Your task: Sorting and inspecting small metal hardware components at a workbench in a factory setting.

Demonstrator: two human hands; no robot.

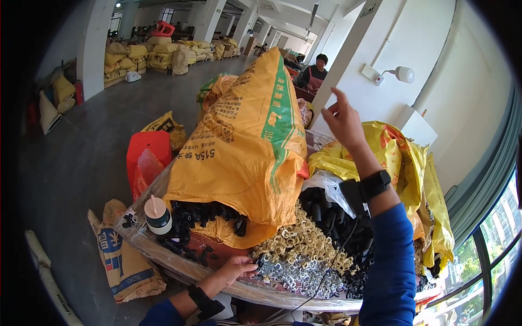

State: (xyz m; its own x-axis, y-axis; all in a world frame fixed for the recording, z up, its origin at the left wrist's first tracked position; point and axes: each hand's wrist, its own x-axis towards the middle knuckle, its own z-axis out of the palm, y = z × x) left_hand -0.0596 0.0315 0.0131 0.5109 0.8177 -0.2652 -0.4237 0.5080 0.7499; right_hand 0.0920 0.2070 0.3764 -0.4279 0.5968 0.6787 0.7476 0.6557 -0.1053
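Observation:
My left hand [238, 269] is low over the table's near edge, its fingertips pinched on a small black piece [258, 262] beside a heap of silver metal rings or buckles [293, 277]. My right hand [346, 126] is raised well above the table, between the big orange woven sack and the white column, index finger stretched out and nothing seen in it. Gold-coloured metal rings or buckles [312, 242] lie behind the silver ones. Black tubular parts [331, 217] are piled to their right. More black parts [204, 213] spill from the mouth of the orange sack [234, 157].
A lidded jar [157, 217] stands at the table's left edge. A thin dark cable [333, 261] crosses the heaps. Yellow sacks [380, 146] lean at the right. A red plastic stool [147, 157] and a paper sack [125, 255] are on the floor. Another person [314, 73] sits beyond.

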